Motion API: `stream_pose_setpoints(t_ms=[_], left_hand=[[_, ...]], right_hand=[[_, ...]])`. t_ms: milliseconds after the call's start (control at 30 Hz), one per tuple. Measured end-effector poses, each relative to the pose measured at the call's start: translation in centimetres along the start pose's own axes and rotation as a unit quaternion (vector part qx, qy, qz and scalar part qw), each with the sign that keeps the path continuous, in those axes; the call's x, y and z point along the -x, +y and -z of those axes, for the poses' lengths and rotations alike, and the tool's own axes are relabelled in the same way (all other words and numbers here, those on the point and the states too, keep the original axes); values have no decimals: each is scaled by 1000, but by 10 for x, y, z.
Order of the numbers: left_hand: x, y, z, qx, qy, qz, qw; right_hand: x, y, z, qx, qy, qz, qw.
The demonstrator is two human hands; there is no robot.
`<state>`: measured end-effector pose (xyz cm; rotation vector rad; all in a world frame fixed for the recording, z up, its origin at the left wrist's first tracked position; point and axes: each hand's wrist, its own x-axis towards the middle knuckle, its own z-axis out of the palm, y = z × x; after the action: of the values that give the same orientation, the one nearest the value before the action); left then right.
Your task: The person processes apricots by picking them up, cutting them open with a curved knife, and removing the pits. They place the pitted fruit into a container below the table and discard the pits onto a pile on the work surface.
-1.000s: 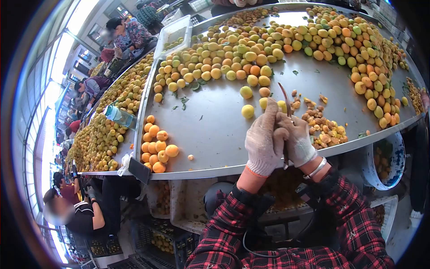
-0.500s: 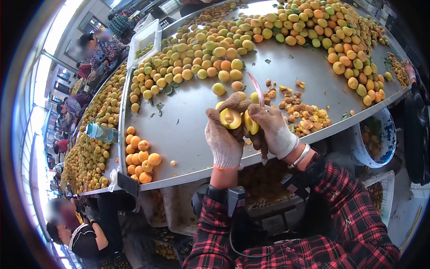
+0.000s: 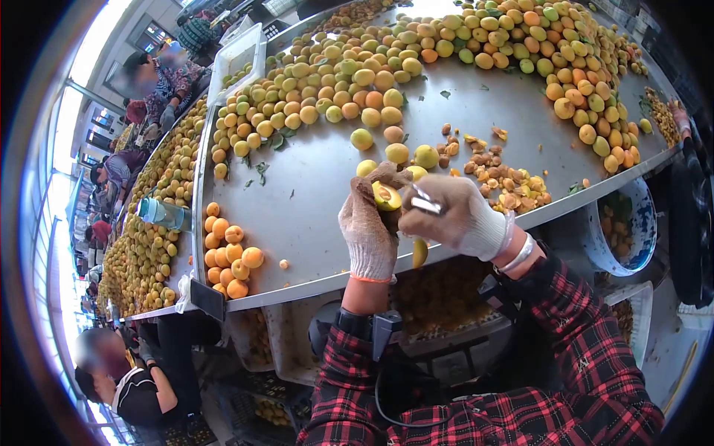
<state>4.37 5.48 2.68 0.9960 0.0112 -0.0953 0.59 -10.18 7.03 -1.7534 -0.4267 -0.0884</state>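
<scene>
My left hand (image 3: 370, 223), in a stained white glove, is closed around a cut apricot half (image 3: 387, 196), whose cut face shows the pit area. Close beside it on the right, my gloved right hand (image 3: 454, 215) is closed on a knife (image 3: 426, 205); only a short shiny part of it shows between the fingers. Below the hands, at the table's front edge, another apricot half (image 3: 420, 253) appears in mid-air, apart from both gloves. Just beyond my fingers, a few whole apricots (image 3: 397, 153) lie on the metal table (image 3: 312, 193).
Apricots are heaped along the far side (image 3: 342, 82), with orange ones (image 3: 232, 256) at the left corner. Pits and scraps (image 3: 513, 186) lie right of my hands. A white bucket (image 3: 628, 227) and crates (image 3: 294, 334) stand below the edge. Other people work at left.
The second apricot half has left my right hand and is now lower, below the hands. My right hand has turned, and the long pinkish blade no longer points upward.
</scene>
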Motion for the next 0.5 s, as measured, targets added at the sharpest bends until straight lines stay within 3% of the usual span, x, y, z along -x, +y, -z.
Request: stream_pose_setpoints(t_ms=[100, 167, 200, 333, 433, 467, 500], left_hand=[[9, -2, -8, -59, -12, -1, 998], [9, -7, -11, -67, -12, -16, 998], [9, -9, -9, -81, -17, -10, 997], [11, -4, -3, -127, -51, 33, 990], [14, 2, -21, -22, -25, 56, 998], [15, 3, -21, -22, -25, 54, 998], [15, 3, -21, -31, -32, 71, 996]], right_hand=[[-4, 9, -1, 49, 51, -39, 997], [-6, 17, -1, -2, 46, -8, 999], [-7, 14, 1, -41, 28, -50, 998], [-7, 26, 7, 10, 15, -54, 998], [-7, 16, 11, 63, 59, -9, 996], [-6, 9, 21, -108, 82, -91, 987], [-8, 3, 27, -275, 101, -172, 941]])
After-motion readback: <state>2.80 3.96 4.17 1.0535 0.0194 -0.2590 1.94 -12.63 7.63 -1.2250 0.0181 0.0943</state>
